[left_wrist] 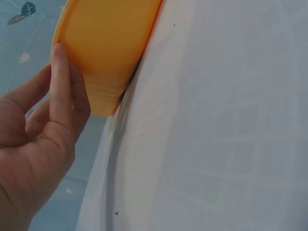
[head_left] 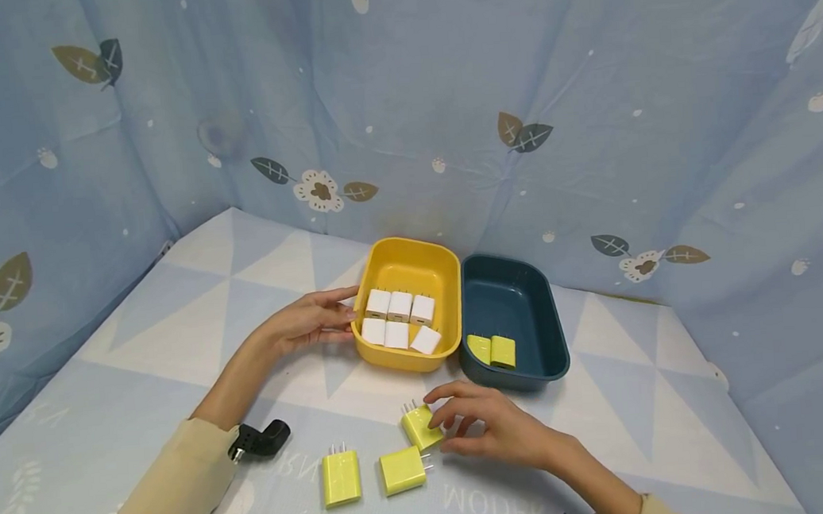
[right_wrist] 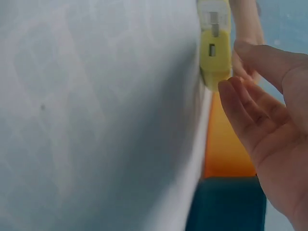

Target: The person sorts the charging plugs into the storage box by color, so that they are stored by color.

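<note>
My left hand (head_left: 315, 319) touches the outer side of a yellow bin (head_left: 419, 260) with its fingertips. In the left wrist view, one fingertip of that hand (left_wrist: 45, 130) rests at the bin's rim. The bin holds several white plug chargers (head_left: 396, 335). Over a yellow-green plug charger (head_left: 420, 430) on the cloth is my right hand (head_left: 498, 426), its fingers loosely bent and its fingertips at the charger's right side. In the right wrist view, the thumb and fingers of the right hand (right_wrist: 269, 115) stand apart beside the charger (right_wrist: 215, 55).
Two more yellow-green chargers (head_left: 342, 478) lie nearer me. Right of the yellow bin stands a dark blue bin (head_left: 521, 281), holding two yellow-green chargers (head_left: 502, 352). A blue patterned curtain (head_left: 428, 88) hangs behind the cloth-covered surface (head_left: 193, 304).
</note>
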`<state>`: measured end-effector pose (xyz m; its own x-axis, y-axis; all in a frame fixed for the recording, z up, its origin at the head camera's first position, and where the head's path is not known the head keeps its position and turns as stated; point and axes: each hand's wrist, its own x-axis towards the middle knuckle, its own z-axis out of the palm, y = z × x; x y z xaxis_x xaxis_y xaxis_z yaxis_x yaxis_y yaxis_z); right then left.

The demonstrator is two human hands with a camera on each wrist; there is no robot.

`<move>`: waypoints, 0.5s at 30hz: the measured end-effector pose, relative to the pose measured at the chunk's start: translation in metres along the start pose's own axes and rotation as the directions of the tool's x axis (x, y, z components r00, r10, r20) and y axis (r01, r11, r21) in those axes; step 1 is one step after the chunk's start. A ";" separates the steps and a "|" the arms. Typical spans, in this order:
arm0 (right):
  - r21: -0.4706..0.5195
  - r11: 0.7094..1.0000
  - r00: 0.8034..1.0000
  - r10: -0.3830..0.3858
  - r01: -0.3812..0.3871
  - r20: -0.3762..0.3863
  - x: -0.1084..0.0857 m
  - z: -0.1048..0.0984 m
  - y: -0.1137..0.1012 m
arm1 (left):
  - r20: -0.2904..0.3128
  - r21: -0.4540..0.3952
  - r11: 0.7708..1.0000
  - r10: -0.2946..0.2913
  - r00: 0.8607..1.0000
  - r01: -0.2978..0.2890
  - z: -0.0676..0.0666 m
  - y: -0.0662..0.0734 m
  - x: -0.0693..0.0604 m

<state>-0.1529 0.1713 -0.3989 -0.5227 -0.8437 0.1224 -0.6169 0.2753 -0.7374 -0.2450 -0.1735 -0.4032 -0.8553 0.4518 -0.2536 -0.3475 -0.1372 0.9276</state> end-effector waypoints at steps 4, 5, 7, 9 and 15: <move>0.030 0.998 0.998 0.055 -0.056 0.041 0.003 0.005 0.005 | -0.004 -0.001 1.000 -0.003 1.000 0.003 0.000 0.000 0.000; 0.036 0.997 0.997 0.067 -0.068 0.045 0.004 0.006 0.006 | -0.005 -0.002 1.000 -0.004 1.000 0.004 0.000 0.000 0.000; 0.043 0.995 0.995 0.083 -0.085 0.049 0.006 0.008 0.008 | -0.005 -0.002 1.000 -0.004 1.000 0.004 0.000 0.000 0.000; 0.047 0.995 0.995 0.091 -0.093 0.045 0.007 0.009 0.010 | -0.003 -0.003 1.000 -0.004 1.000 0.004 0.000 0.000 0.000; 0.073 0.992 0.994 0.103 -0.106 0.043 0.012 0.011 0.013 | -0.008 -0.004 1.000 -0.005 1.000 0.005 0.001 0.001 -0.001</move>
<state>-0.1610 0.1600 -0.4146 -0.5579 -0.8297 0.0169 -0.5132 0.3289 -0.7927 -0.2439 -0.1729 -0.4020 -0.8564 0.4458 -0.2605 -0.3536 -0.1387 0.9251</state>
